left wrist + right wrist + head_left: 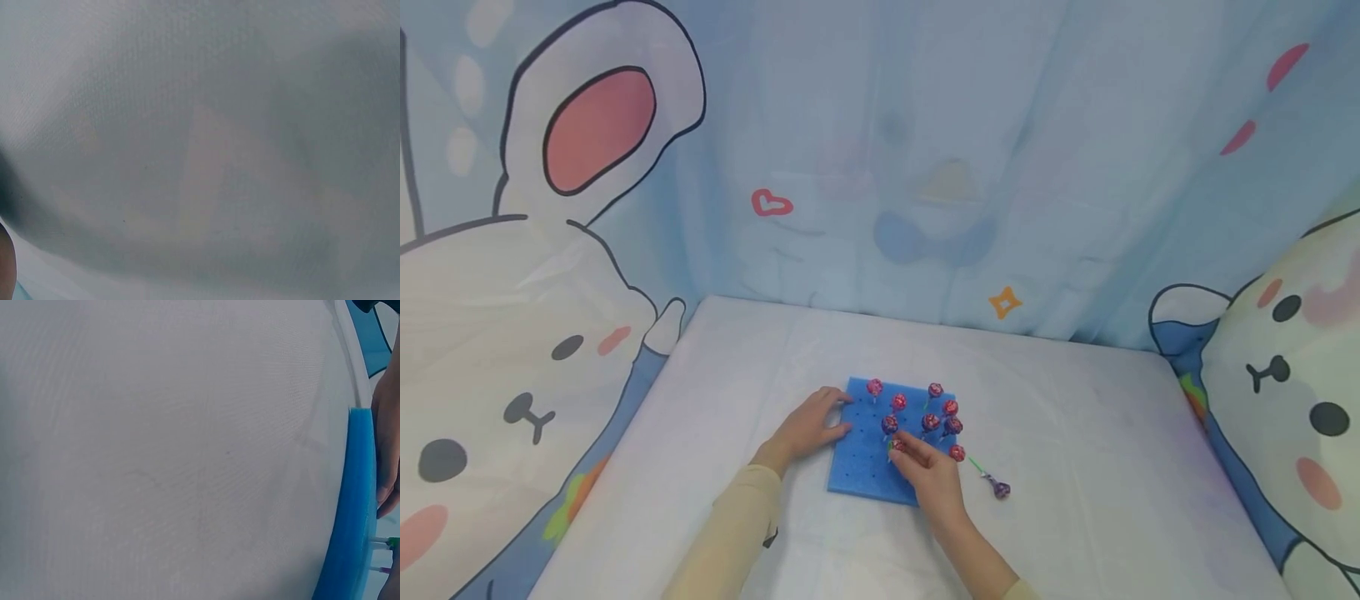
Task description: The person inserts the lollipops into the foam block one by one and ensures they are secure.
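A blue foam board (857, 458) with rows of small holes lies flat on the table. Several wrapped lollipops stand upright in its middle and right part, among them a red one (875, 387) and a dark one (890, 425). My right hand (934, 482) reaches over the board's front and pinches a lollipop (896, 446) above its surface; whether the stick is in a hole is hidden. At the board's left edge, my left hand (808, 427) rests with thumb and fingers spread. In the right wrist view the board's edge (353, 512) shows at the right.
One purple lollipop (1001, 489) with a green stick lies on the white tablecloth (1097, 467), right of the board. A blue printed curtain (880, 150) hangs behind the table. The left wrist view holds almost only blurred cloth (200, 150).
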Demonstrator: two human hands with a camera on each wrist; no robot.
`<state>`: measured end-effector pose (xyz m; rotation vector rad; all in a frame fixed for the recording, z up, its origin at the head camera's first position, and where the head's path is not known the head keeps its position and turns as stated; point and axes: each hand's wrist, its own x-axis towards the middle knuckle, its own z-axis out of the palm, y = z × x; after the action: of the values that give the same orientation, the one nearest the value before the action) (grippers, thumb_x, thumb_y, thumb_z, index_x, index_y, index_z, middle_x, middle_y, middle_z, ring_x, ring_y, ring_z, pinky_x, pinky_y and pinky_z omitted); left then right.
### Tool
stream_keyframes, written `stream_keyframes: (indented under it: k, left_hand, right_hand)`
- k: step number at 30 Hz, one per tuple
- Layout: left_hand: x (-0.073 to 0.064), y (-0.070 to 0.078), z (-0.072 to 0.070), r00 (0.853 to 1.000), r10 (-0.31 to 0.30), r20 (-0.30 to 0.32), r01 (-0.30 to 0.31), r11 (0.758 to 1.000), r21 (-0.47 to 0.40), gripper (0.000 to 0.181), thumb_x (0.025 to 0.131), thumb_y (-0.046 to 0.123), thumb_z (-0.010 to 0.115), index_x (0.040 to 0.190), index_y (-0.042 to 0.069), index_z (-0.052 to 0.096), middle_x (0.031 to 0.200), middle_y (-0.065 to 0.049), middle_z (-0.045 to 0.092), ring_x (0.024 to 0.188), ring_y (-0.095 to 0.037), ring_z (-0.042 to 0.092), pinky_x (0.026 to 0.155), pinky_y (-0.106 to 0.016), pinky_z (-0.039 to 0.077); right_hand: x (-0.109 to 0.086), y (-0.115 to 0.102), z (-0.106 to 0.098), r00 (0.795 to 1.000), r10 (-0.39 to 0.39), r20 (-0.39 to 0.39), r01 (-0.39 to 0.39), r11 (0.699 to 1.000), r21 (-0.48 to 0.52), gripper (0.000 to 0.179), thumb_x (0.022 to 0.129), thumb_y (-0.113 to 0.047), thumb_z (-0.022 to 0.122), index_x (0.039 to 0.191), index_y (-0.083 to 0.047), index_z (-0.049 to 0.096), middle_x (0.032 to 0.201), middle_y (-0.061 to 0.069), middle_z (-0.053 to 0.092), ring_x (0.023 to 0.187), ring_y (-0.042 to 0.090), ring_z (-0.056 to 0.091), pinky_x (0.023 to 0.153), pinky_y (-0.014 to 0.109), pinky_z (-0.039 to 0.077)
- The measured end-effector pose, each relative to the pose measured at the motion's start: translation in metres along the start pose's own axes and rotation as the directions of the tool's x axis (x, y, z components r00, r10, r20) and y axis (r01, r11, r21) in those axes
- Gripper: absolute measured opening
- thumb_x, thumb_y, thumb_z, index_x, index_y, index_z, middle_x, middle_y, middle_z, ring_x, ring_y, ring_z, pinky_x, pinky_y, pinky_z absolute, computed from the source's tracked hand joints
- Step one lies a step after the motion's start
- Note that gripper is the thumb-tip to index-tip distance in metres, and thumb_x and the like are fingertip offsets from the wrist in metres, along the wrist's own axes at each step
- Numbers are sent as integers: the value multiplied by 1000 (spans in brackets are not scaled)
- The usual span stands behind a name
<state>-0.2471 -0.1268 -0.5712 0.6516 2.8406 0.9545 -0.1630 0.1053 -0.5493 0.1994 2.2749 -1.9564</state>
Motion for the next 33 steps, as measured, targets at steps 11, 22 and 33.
stream_keyframes:
  k: [11,22,33]
  left_hand:
    - [1,1,1,1000,15,-7,-15,1000,13,44,95,34,64,133,14,53,135,-6,52,131,-23,46,112,-39,37]
    - [-1,3,0,1000,0,-3,0,1000,12,43,95,32,64,132,14,53,134,-6,52,132,-23,46,112,-40,37]
    - [0,0,1,1000,1,-5,-1,1000,24,44,94,34,64,133,16,53,135,-4,52,132,-21,46,112,-38,37]
  right_hand:
    - [2,1,0,999,33,-29,-33,999,20,49,87,-33,75,130,-13,64,127,7,65,119,22,60,92,29,52]
    - [0,1,0,999,30,-11,-29,997,70,49,87,-30,74,131,-12,63,128,6,64,119,21,60,92,26,52]
    - [-5,-7,-3,1000,-3,-12,3,1000,30,48,88,-30,73,131,-12,62,129,6,63,122,22,58,92,26,51]
